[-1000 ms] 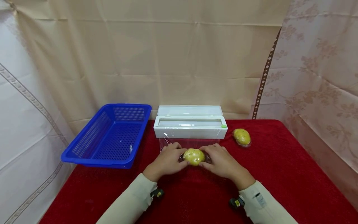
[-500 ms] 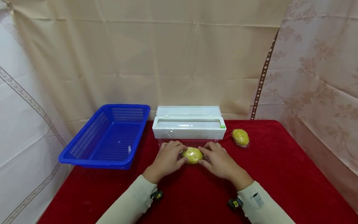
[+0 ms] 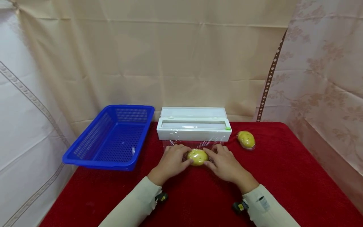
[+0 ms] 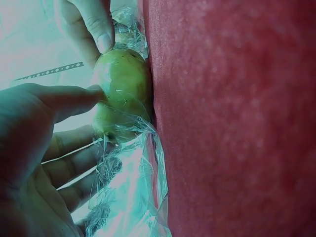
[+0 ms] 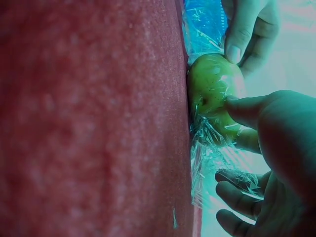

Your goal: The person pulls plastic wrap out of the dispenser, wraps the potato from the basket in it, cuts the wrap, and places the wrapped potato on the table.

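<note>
A yellow potato (image 3: 197, 157) in clear cling film lies on the red cloth in the middle of the head view. My left hand (image 3: 171, 161) holds its left end between thumb and fingers. From the other side, my right hand (image 3: 227, 164) grips the right end the same way. Loose film (image 4: 131, 173) bunches beside the potato at my left fingers. Crumpled film (image 5: 205, 131) also gathers at its other end by my right hand. Behind the hands, the sheet runs back to a white cling film dispenser (image 3: 194, 135), whose lid stands up.
A blue plastic basket (image 3: 96, 164) stands to the left, with a small shiny clear piece inside. Another film-wrapped potato (image 3: 246, 139) lies right of the dispenser. A beige curtain (image 3: 181, 56) hangs behind the table.
The potato has shifted slightly away from me, towards the dispenser, with both hands on it. My fingertips have moved a little on its upper side. The dispenser, basket and other potato stay put.
</note>
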Demonstrator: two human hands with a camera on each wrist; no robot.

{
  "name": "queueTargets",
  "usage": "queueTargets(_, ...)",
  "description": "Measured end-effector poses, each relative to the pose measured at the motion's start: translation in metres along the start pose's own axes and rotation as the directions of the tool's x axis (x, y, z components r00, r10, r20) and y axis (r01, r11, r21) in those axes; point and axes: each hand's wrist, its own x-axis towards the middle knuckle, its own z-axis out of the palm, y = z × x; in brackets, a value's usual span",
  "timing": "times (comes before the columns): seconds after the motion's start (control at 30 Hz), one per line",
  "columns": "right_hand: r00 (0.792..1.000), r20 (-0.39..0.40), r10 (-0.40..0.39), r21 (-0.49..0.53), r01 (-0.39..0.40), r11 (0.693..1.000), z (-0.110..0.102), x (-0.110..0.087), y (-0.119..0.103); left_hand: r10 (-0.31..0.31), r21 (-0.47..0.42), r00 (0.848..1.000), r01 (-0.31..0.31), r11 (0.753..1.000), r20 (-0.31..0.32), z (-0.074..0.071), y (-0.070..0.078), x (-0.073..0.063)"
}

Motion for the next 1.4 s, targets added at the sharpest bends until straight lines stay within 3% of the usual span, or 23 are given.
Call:
queueTargets(0.2, 1.0, -0.01, -0.001, 0.055, 0.002, 0.998, 0.0, 0.002, 0.007, -0.026, 0.006, 0.999, 0.026, 1.0, 0.02, -0.001, 0.004, 0.001)
queueTargets(0.3, 0.999, -0.046, 0.02, 0.161, -0.012, 0.987, -0.003, 0.005, 0.017, -0.027, -0.006, 0.999, 0.027, 1.0, 0.024, -0.003, 0.006, 0.002)
queueTargets(0.4, 0.989, -0.13, 0.074, 0.29, -0.034, 0.957, -0.009, 0.009, 0.029, -0.036, 0.003, 0.999, 0.036, 0.999, 0.026, -0.004, 0.006, 0.001)
queueTargets(0.5, 0.954, -0.243, 0.178, 0.388, -0.072, 0.919, -0.019, 0.013, 0.042, -0.038, 0.011, 0.999, 0.038, 0.999, 0.018, -0.004, 0.005, 0.001)
queueTargets(0.6, 0.902, -0.314, 0.298, 0.432, -0.144, 0.89, -0.027, 0.019, 0.055, -0.031, 0.007, 1.0, 0.031, 1.0, 0.007, -0.004, 0.004, 0.0)
queueTargets(0.67, 0.881, -0.293, 0.371, 0.47, -0.206, 0.859, -0.031, 0.025, 0.063, -0.029, 0.003, 1.0, 0.029, 1.0, 0.005, -0.005, 0.004, 0.0)
queueTargets(0.73, 0.874, -0.243, 0.421, 0.513, -0.253, 0.82, -0.032, 0.033, 0.071, -0.03, 0.003, 1.0, 0.03, 1.0, 0.002, -0.005, 0.005, 0.0)
queueTargets(0.87, 0.88, -0.131, 0.456, 0.647, -0.273, 0.712, -0.028, 0.048, 0.086, -0.027, 0.01, 1.0, 0.027, 1.0, 0.007, -0.006, 0.009, 0.001)
queueTargets(0.97, 0.893, -0.11, 0.437, 0.725, -0.229, 0.65, -0.021, 0.056, 0.093, -0.023, 0.005, 1.0, 0.023, 1.0, 0.015, -0.007, 0.01, 0.001)
queueTargets(1.1, 0.883, -0.128, 0.451, 0.724, -0.227, 0.651, -0.012, 0.059, 0.097, -0.022, 0.0, 1.0, 0.022, 1.0, -0.001, -0.008, 0.01, 0.0)
queueTargets(1.23, 0.854, -0.149, 0.499, 0.697, -0.267, 0.665, -0.006, 0.056, 0.101, -0.016, 0.007, 1.0, 0.016, 1.0, -0.015, -0.006, 0.009, 0.001)
queueTargets(1.4, 0.829, -0.193, 0.525, 0.696, -0.261, 0.668, 0.0, 0.055, 0.101, 0.013, 0.01, 0.999, -0.012, 1.0, -0.033, -0.01, 0.01, 0.001)
